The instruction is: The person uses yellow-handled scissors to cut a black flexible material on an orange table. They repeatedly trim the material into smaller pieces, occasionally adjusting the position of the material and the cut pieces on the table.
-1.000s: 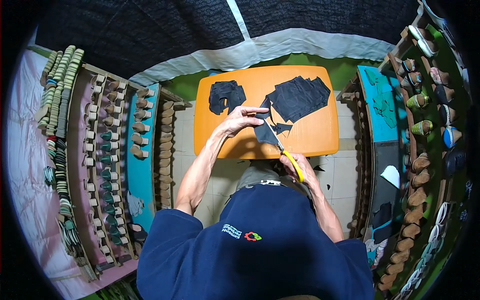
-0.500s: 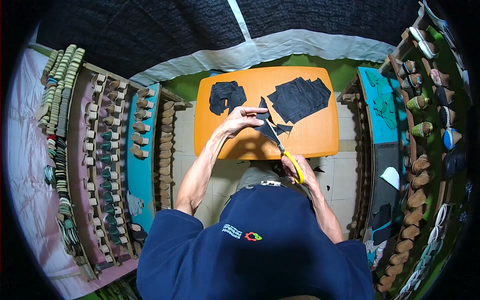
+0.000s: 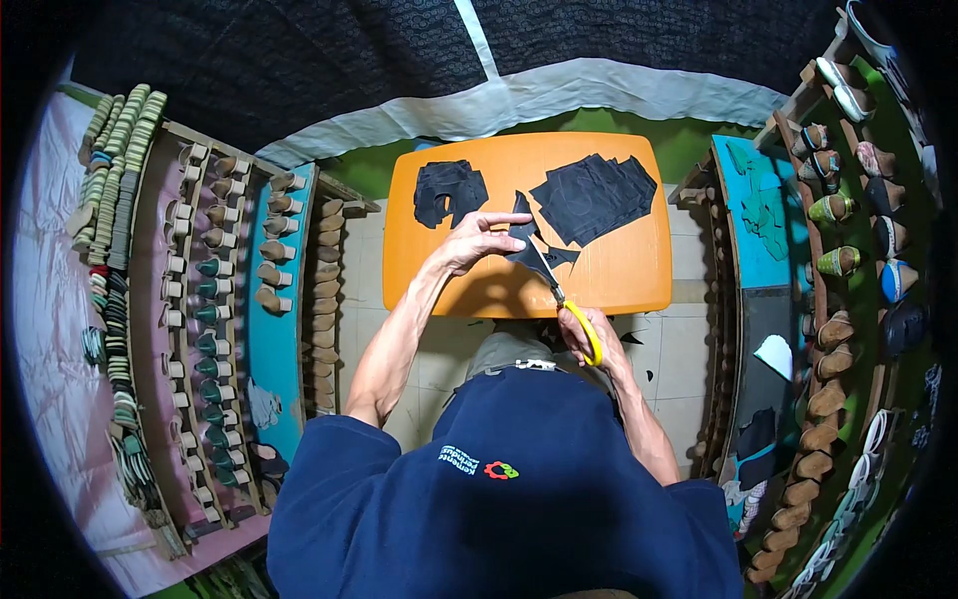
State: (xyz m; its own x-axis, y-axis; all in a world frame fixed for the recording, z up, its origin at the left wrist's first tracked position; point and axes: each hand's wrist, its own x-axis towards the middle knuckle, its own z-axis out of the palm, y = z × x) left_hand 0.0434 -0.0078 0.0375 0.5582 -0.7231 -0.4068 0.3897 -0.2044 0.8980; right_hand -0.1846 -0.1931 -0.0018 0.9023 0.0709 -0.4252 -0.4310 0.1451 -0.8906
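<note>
Over the near part of an orange table [image 3: 419, 285], my left hand [image 3: 477, 243] pinches a piece of black fabric [image 3: 529, 255] between thumb and fingers. My right hand [image 3: 585, 334] is closed round the yellow handles of a pair of scissors [image 3: 593, 347]. Their blades point away from me and lie against the fabric piece. On the table to the left rests a pile of cut black pieces [image 3: 451, 190], with a notch in its near edge. A larger stack of black fabric pieces [image 3: 597, 200] is fanned out at the right.
Racks of shoe lasts [image 3: 215, 314] line the left side, beside stacks of striped soles [image 3: 130, 170]. To the right, more shoes and lasts [image 3: 826, 399] hang on wooden rails. Green scraps [image 3: 756, 195] lie on a blue shelf. Dark scraps lie on the tiled floor [image 3: 659, 339].
Both hands keep nearly the same pose. The offcut flap by the scissor blades has shifted slightly, and the whole view has moved a little.
</note>
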